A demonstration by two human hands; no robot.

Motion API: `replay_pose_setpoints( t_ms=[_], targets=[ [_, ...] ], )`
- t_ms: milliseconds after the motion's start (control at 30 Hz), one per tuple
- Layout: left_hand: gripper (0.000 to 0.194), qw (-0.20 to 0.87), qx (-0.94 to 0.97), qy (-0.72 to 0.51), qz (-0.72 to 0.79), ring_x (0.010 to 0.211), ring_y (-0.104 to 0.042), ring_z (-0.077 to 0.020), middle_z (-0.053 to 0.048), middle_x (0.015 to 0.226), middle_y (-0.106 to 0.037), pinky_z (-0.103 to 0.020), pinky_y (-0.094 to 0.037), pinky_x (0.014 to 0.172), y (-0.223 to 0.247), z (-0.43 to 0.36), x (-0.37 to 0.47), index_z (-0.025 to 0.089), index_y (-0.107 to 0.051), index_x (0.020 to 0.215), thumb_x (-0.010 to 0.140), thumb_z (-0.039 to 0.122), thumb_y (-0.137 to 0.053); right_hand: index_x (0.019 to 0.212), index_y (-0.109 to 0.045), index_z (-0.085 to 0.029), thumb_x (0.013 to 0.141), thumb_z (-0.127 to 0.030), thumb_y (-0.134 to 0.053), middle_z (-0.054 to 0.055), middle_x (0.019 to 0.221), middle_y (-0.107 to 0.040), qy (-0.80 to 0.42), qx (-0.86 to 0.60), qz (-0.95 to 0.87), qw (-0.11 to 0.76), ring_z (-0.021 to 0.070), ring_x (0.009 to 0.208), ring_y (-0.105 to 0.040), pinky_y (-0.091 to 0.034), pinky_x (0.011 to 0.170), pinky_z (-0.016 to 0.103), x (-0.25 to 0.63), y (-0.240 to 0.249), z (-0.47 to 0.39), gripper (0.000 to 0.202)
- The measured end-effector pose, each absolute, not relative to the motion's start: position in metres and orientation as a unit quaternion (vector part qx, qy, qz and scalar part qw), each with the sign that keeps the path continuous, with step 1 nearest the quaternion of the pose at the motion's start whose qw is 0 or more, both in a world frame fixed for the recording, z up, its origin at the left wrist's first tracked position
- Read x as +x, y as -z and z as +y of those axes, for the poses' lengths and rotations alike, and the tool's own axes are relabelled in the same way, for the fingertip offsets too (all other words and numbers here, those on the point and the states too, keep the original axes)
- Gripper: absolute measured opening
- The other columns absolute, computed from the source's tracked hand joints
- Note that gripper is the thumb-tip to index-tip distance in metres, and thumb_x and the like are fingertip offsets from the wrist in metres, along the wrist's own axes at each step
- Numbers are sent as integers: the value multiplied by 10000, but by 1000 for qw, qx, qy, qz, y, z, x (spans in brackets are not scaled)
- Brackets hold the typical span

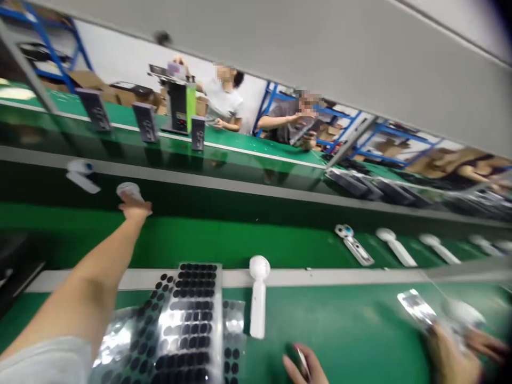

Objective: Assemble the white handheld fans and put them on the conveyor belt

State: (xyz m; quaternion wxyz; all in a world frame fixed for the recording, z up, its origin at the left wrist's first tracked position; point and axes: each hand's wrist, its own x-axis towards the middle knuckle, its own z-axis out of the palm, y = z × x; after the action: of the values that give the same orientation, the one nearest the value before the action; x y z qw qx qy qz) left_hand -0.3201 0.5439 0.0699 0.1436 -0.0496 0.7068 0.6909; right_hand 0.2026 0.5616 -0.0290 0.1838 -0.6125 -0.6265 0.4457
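Reaching far out to the left, my left hand [136,207] is closed around a white round-headed handheld device [128,188] over the green belt. Farther left on the belt lies another such white device [82,175] with a blue spot on its head. At the bottom edge my right hand [306,367] pinches a thin metal tool [303,365]; its exact kind is unclear. Nearest to that hand, one white device [258,296] lies on the green worktop with its head on the grey rail. Left of it are clear sheets of black round stickers [194,320].
More white devices [396,248] lie along the belt [208,240] to the right. At bottom right a co-worker's blurred hands [456,352] hold a white device and a silvery sheet. Dark boxes [145,122] stand on the shelf ahead; two people work beyond. A grey panel [304,48] hangs overhead.
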Motion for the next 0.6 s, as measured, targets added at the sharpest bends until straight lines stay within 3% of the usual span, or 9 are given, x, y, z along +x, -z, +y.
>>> replay_pose_setpoints(
  t_ms=[67,133,267,400,500,600],
  targets=[
    [323,217,-86,-740,631,495,-382,-15,63,801,-448,-149,-330,486,-72,549,-316,183,-351,994,751,-2,-454,990,-541,-226,567,-517,-633,126,1025,-602,-408,-638,-607,243,303,992,-579,-478,833,414,201,21,553,522],
    [204,296,-72,-741,598,527,-448,-45,41,728,-482,-173,-394,511,-79,549,-300,178,-395,914,785,22,-367,1104,-482,-162,550,-459,-669,149,1090,-555,-384,-640,-610,266,304,1027,-545,-447,879,410,185,11,554,656],
    [207,439,-33,-780,445,719,-565,-139,-39,824,-589,-257,-482,552,-95,529,-229,168,-492,905,783,94,-343,1246,-370,-139,503,-460,-723,154,1205,-466,-401,-587,-670,214,284,1106,-489,-402,933,367,142,-10,561,883],
    [219,512,-83,-799,305,649,-567,-136,-70,842,-612,-269,-493,520,-101,509,-141,150,-546,958,784,146,-414,1305,-315,-148,455,-487,-737,162,1269,-415,-414,-553,-710,137,298,1042,-531,-434,863,379,110,-16,552,1007],
    [226,536,-100,-767,337,671,-596,-165,-87,828,-618,-303,-511,537,-106,497,-93,131,-562,957,774,121,-429,1256,-394,-140,507,-457,-709,155,1165,-513,-438,-537,-710,123,318,991,-551,-428,821,415,98,-12,548,873],
    [260,544,-81,-730,405,658,-618,-193,-88,773,-625,-355,-532,562,-115,482,-62,120,-569,968,749,88,-434,1048,-562,-121,538,-367,-687,151,1025,-582,-487,-530,-683,128,316,897,-571,-428,745,408,95,-8,556,581]
  ],
)
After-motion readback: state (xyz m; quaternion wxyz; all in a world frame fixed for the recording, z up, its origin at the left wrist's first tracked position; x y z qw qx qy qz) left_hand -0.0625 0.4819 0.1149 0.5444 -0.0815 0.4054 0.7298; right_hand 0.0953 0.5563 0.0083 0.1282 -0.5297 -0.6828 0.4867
